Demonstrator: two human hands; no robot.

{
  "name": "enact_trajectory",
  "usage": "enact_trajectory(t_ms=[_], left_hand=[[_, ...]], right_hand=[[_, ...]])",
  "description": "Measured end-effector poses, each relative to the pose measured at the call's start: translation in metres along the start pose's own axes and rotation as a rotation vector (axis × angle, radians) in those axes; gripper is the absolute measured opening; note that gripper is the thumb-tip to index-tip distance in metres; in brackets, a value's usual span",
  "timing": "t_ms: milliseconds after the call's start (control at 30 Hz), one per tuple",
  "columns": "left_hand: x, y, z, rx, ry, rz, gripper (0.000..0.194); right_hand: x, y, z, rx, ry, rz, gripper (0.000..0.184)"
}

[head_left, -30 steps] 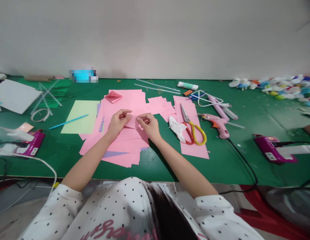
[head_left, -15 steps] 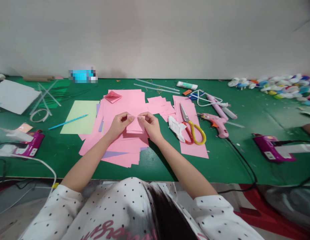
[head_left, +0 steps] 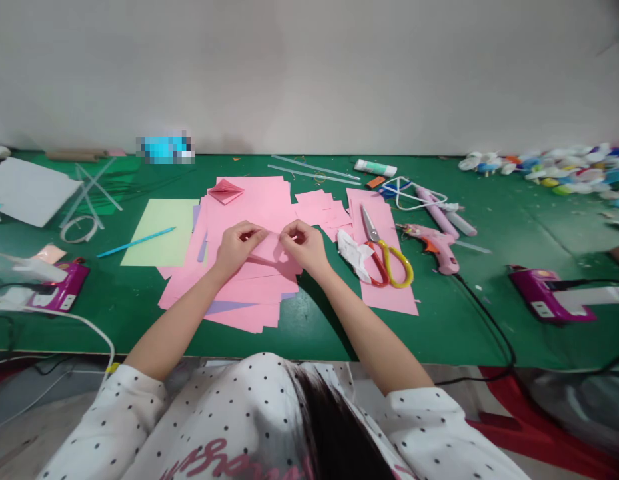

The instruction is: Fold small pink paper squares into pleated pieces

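Observation:
My left hand (head_left: 236, 247) and my right hand (head_left: 305, 245) both pinch a small pink paper square (head_left: 270, 248) between them, just above a spread of pink paper sheets (head_left: 249, 293) on the green table (head_left: 479, 313). The fingers of both hands are curled on the square's upper edge. A folded pink paper piece (head_left: 226, 191) lies farther back on the sheets.
Red and yellow scissors (head_left: 386, 257) and crumpled white paper (head_left: 354, 255) lie right of my hands. A pink glue gun (head_left: 434, 247), purple glue guns (head_left: 544, 300) (head_left: 59, 290), a glue stick (head_left: 375, 168), a light green sheet (head_left: 162, 232) with a blue pencil (head_left: 136, 242), and colourful caps (head_left: 564, 170) surround them.
The small pink square has been turned and refolded between my fingers; both hands stayed over the pink sheets, the right hand shifting slightly up and to the right.

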State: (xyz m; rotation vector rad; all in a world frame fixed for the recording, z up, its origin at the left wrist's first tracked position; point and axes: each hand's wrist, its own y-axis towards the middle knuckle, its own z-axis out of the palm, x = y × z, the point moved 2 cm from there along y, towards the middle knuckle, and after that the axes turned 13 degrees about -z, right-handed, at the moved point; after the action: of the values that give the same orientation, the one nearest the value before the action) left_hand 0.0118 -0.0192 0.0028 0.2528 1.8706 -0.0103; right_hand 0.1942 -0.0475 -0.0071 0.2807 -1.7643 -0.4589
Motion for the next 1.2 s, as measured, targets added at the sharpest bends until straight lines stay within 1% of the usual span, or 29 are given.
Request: enact_trajectory(t_ms=[100, 167, 233, 333, 400, 467, 567, 700, 867, 933, 1100, 1200], left_hand=[[0.003, 0.004, -0.009, -0.095, -0.076, -0.055, 0.026], [0.001, 0.004, -0.010, -0.121, -0.066, -0.063, 0.027], [-0.003, 0.001, -0.007, -0.090, -0.068, -0.061, 0.030], [-0.010, -0.007, 0.005, -0.006, -0.082, -0.052, 0.032], [-0.013, -0.011, 0.011, 0.018, -0.099, -0.058, 0.032], [-0.014, -0.013, 0.015, 0.032, -0.111, -0.049, 0.031], [-0.013, -0.013, 0.014, 0.023, -0.125, -0.052, 0.029], [-0.012, -0.014, 0.013, 0.022, -0.145, -0.085, 0.029], [-0.014, -0.016, 0.015, 0.039, -0.105, -0.033, 0.011], [-0.016, -0.016, 0.014, 0.039, -0.096, -0.014, 0.007], [-0.022, -0.018, 0.009, 0.011, -0.015, -0.011, 0.005], [-0.021, -0.016, 0.006, 0.011, -0.015, -0.009, 0.007]], right_hand=[[-0.009, 0.004, -0.012, -0.070, -0.022, 0.028, 0.006], [-0.014, 0.005, -0.016, -0.119, 0.034, 0.069, 0.012], [-0.015, 0.005, -0.016, -0.140, 0.134, 0.077, 0.021], [-0.009, 0.003, -0.008, -0.085, 0.234, 0.053, 0.033], [-0.005, 0.000, -0.001, -0.046, 0.195, 0.040, 0.034], [-0.002, -0.003, 0.003, -0.086, 0.131, 0.010, 0.033], [0.002, -0.006, 0.005, -0.149, 0.018, -0.062, 0.027], [0.009, -0.010, 0.005, -0.146, -0.098, -0.164, 0.024], [0.014, -0.013, 0.011, -0.038, -0.104, -0.162, 0.027], [0.015, -0.014, 0.013, -0.018, -0.121, -0.166, 0.027], [0.018, -0.015, 0.015, -0.013, -0.124, -0.189, 0.026], [0.017, -0.014, 0.012, -0.049, -0.121, -0.177, 0.027]])
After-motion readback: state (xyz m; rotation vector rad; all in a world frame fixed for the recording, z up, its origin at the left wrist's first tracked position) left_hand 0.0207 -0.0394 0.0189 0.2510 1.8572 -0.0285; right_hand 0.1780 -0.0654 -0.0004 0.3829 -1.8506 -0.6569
